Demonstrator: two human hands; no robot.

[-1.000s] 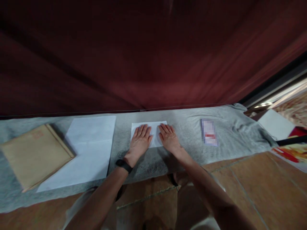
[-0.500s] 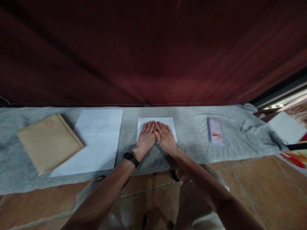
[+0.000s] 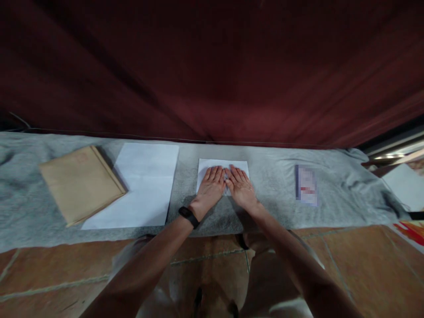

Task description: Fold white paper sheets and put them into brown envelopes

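Note:
A small white sheet of paper (image 3: 206, 165), perhaps folded, lies on the grey cloth (image 3: 274, 176) in front of me. My left hand (image 3: 212, 183) rests flat on its left half, fingers stretched forward, with a black band (image 3: 189, 217) on the wrist. On the right half lies my right hand (image 3: 240, 185), also flat with its fingers out. The two hands nearly meet at the fingertips and thumbs, and they hide much of the paper's middle and near edge.
To the left, brown envelopes (image 3: 81, 183) overlap a larger white sheet (image 3: 145, 185). A small blurred-out packet (image 3: 307, 185) sits to the right. Behind the cloth rises a dark red curtain or panel (image 3: 212, 88). Tiled floor (image 3: 331, 251) runs along the near side.
My hands stay flat on the small paper, with the gap between them slightly wider at the thumbs. The whole view has shifted and tilted a little.

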